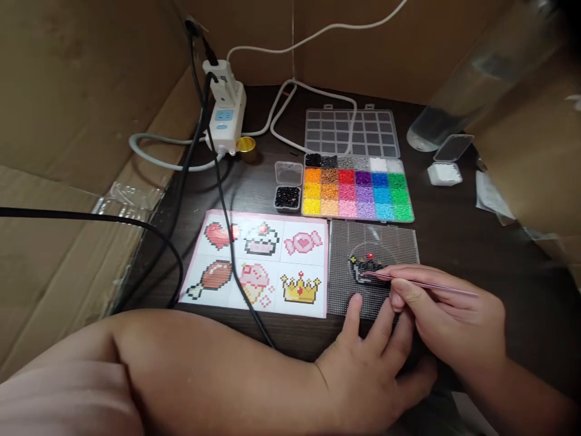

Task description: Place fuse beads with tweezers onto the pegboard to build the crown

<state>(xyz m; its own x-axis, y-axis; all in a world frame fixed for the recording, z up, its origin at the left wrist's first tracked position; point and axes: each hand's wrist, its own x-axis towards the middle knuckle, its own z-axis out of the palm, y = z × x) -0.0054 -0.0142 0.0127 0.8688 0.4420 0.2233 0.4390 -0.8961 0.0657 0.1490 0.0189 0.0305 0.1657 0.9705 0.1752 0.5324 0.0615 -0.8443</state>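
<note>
My right hand (463, 315) grips a pair of pink tweezers (447, 289), their tips at the small bead figure on the pegboard (340, 236). Black beads make up most of this figure (361, 275), with a red spot at its top and a little yellow at its left. Part of its right side is hidden behind my right fingers. My left hand (379, 363) has its fingers spread and holds nothing; its fingertips rest at the board's near edge. Left of the board lies a pattern sheet (278, 260) with pixel pictures, among them a crown, a candy and a drumstick.
Behind the board stands an open bead box (356, 188) with many colours. Small open boxes hold black beads (287, 197) and white beads (445, 174). A power strip (224, 124), a gold cup (246, 148) and a clear bottle (454, 97) stand farther back. A black cable (222, 200) crosses the sheet.
</note>
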